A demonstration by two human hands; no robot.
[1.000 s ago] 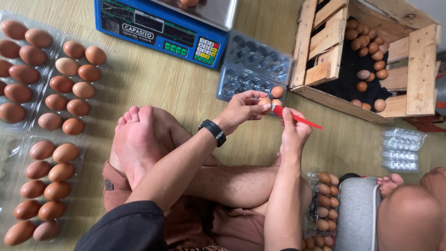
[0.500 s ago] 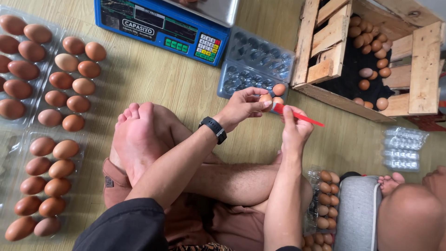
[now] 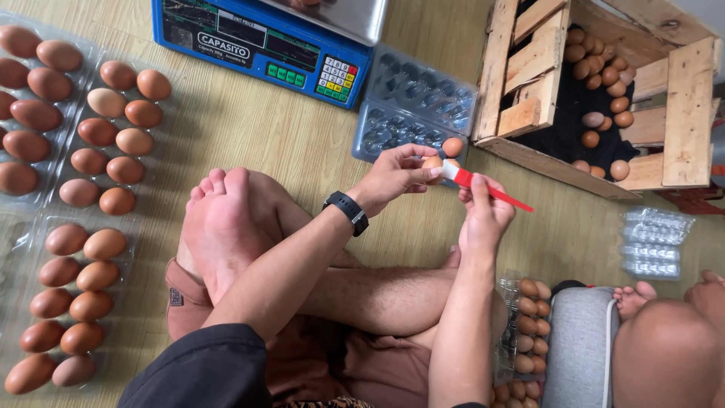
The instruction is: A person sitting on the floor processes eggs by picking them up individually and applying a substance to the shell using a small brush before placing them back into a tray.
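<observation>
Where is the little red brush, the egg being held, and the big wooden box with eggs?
Red-handled brush [image 3: 491,190], head view: middle of its thin plastic handle.
Brown egg in the left hand [image 3: 432,162], head view: its top showing above the fingers.
Wooden slatted crate [image 3: 689,106], head view: its right-hand plank.

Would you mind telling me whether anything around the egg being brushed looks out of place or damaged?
Nothing looks broken or spilled. The left hand holds an egg while the right hand brushes it with a red-handled brush. One lone egg sits in the otherwise empty clear tray.
</observation>
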